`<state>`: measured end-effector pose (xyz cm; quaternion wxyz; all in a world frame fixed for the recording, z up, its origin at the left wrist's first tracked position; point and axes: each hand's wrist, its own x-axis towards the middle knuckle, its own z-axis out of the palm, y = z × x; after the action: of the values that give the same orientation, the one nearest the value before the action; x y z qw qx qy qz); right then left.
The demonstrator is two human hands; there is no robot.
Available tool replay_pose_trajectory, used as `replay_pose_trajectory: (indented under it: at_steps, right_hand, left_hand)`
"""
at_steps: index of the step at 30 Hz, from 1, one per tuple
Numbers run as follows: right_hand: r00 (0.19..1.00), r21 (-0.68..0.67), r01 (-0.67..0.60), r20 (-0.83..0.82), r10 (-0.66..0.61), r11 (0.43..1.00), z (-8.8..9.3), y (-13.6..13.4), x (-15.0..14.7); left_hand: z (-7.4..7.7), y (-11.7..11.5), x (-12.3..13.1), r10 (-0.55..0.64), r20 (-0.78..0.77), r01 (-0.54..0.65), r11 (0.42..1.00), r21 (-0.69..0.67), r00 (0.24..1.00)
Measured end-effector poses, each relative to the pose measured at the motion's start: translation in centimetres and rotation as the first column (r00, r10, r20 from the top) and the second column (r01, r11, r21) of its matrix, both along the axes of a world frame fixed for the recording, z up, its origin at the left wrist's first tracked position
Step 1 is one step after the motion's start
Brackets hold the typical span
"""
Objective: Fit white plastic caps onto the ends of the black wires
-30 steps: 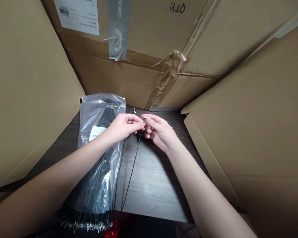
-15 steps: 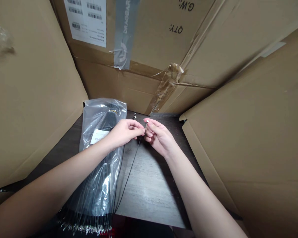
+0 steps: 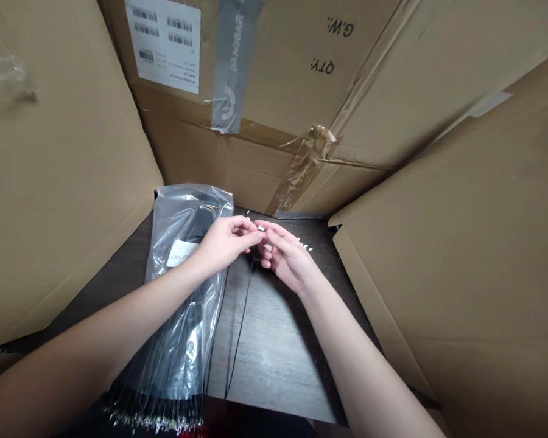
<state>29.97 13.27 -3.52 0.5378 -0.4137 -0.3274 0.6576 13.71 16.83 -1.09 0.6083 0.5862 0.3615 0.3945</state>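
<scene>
My left hand [image 3: 231, 241] pinches with thumb and forefinger near the end of a thin black cable [image 3: 241, 331], which trails down over the table's front edge. A small white connector [image 3: 261, 229] shows at the fingertips where both hands meet. My right hand [image 3: 285, 255] is closed on this connector with thumb and forefinger, its other fingers curled below. The exact join of cable and connector is hidden by my fingers. Under my left forearm lies a clear plastic bag [image 3: 164, 210] of many black cables, their metal-tipped ends sticking out at the front.
Several small white pieces [image 3: 305, 246] lie on the dark table [image 3: 283, 347] beyond my right hand. Another white piece [image 3: 248, 214] is behind my left hand. Cardboard walls stand at the left [image 3: 64, 182], back [image 3: 283, 91] and right [image 3: 475, 255].
Both hands have come closer together, with the right fingertips shifted left to meet the left ones. The white connector shows more clearly, and the cable hangs steeper. The view has tilted slightly.
</scene>
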Motion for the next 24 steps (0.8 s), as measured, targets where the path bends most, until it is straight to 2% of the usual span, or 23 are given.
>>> replay_pose_trajectory:
  at_steps: [2,6,9,16,24]
  right_hand:
    - [0.998,0.015,-0.061,0.035,0.061,0.998,-0.1,-0.1,0.0]
    - [0.959,0.022,-0.197,0.21,0.188,0.98,-0.2,-0.4,-0.4]
    - [0.936,0.01,-0.209,0.293,0.197,0.978,-0.2,-0.5,-0.7]
    - [0.92,-0.039,-0.208,0.332,0.209,0.977,-0.1,-0.5,-0.7]
    - [0.902,-0.101,-0.282,0.31,0.3,0.954,-0.1,-0.5,-0.5]
  left_hand:
    - [0.2,0.0,-0.1,0.036,0.037,-0.036,0.999,0.001,0.999]
    - [0.4,0.0,-0.1,0.061,0.041,-0.061,0.998,-0.012,0.997]
    - [0.5,0.1,-0.1,0.086,0.008,-0.086,0.996,-0.02,0.996]
    - [0.4,0.3,-0.3,0.17,-0.017,-0.17,0.985,-0.026,0.985]
    - [0.8,1.6,-0.8,0.4,0.201,-0.375,0.914,-0.152,0.894]
